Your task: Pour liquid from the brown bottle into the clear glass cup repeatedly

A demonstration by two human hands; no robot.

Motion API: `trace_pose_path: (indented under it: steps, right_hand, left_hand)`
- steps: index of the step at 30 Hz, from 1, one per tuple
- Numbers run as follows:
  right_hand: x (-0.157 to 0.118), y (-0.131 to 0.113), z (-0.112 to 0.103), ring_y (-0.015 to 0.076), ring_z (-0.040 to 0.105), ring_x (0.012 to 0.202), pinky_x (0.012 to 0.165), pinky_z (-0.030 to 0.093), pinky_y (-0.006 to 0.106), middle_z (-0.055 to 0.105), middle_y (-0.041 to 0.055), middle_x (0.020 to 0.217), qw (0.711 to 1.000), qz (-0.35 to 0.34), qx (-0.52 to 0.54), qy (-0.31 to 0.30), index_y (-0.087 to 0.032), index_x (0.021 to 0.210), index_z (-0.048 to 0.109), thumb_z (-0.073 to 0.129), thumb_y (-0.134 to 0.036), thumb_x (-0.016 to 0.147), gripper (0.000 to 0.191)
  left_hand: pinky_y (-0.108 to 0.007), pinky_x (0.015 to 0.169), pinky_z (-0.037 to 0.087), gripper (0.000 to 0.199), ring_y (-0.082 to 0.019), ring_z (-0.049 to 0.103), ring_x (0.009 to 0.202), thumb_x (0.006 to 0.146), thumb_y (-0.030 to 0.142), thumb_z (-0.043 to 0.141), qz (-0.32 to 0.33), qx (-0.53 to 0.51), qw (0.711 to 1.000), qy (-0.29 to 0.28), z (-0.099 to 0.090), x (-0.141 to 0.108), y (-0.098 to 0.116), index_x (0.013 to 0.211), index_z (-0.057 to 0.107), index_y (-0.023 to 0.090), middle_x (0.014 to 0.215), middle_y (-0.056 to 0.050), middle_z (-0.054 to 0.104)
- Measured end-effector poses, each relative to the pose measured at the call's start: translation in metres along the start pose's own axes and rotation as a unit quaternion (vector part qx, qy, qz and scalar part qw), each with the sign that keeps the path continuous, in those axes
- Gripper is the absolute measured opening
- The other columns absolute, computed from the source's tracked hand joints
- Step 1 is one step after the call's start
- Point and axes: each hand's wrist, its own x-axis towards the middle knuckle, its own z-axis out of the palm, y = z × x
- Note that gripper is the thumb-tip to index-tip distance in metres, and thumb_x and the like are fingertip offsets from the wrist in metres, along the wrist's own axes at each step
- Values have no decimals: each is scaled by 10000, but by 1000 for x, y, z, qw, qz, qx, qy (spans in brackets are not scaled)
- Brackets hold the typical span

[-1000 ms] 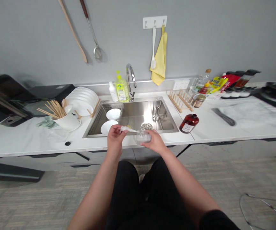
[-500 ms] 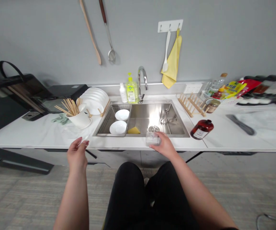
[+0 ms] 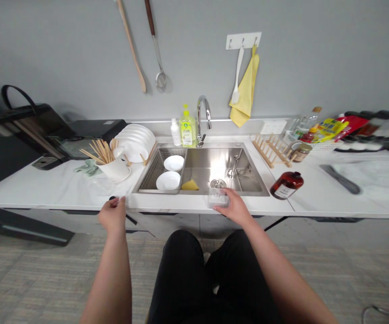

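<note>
My right hand [image 3: 235, 208] grips a small clear container [image 3: 217, 198] at the front edge of the sink [image 3: 207, 162]. On the left, my left hand [image 3: 114, 214] is closed at the counter's front edge, with a small dark piece showing at its fingertips; what it holds is too small to make out. A faint clear item [image 3: 103, 188] lies on the counter just beyond that hand. Two white bowls [image 3: 167, 181] rest in the rack in the left part of the sink, and a yellow sponge [image 3: 190, 185] lies beside them.
A white pot [image 3: 114, 171] of chopsticks and racked white plates [image 3: 136, 144] stand left of the sink. Soap bottles [image 3: 187, 130] are beside the faucet [image 3: 199, 121]. A brown bottle [image 3: 286, 185], a wooden rack [image 3: 271, 150] and a dark-handled utensil [image 3: 341, 178] are on the right.
My left hand has turned and moved slightly right, and a dark piece now shows at its fingertips. My right hand still holds the container. The view has shifted slightly.
</note>
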Motion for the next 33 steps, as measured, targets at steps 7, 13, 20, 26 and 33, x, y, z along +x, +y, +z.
trace_pose_path:
  steps: [7, 13, 20, 26, 33]
  right_hand:
    - [-2, 2, 1, 414, 718, 1320, 1197, 549, 611, 763, 143, 1367, 1000, 5, 1, 5, -249, 1260, 727, 987, -433, 744, 607]
    - [-2, 0, -1, 411, 721, 1313, 1193, 553, 595, 767, 141, 1368, 1000, 7, 0, 1, -259, 1267, 732, 994, -417, 745, 605]
    - [-1, -1, -1, 403, 716, 1328, 1203, 548, 591, 766, 141, 1381, 1000, 12, -2, -5, -256, 1279, 732, 1010, -401, 735, 629]
    - [-1, -1, -1, 404, 713, 1344, 1210, 547, 583, 767, 141, 1388, 1000, 10, 0, -6, -253, 1294, 739, 1020, -401, 728, 649]
    - [0, 1, -2, 414, 679, 1434, 1258, 513, 616, 729, 173, 1509, 1000, 4, 7, -18, -245, 1417, 726, 1002, -394, 766, 723]
  left_hand:
    - [-478, 982, 582, 372, -319, 736, 924, 803, 518, 791, -21, -18, 1000, -2, 5, -3, 4, 972, 771, 188, 911, -95, 780]
    - [-486, 999, 585, 420, -308, 712, 917, 811, 550, 774, -4, -11, 1000, 13, 12, -6, -1, 1023, 761, 187, 986, -109, 771]
    - [-467, 1010, 582, 510, -276, 692, 921, 797, 628, 786, 2, -45, 999, 22, 26, 2, -23, 1068, 765, 196, 998, -71, 742]
    - [-511, 1051, 566, 505, -293, 653, 909, 823, 604, 773, 25, -32, 998, 44, 14, -14, -18, 1127, 757, 201, 903, -37, 650]
    - [-495, 1088, 528, 332, -329, 626, 1050, 980, 467, 659, 206, -11, 974, 94, -19, -69, 7, 1190, 700, 213, 958, -65, 606]
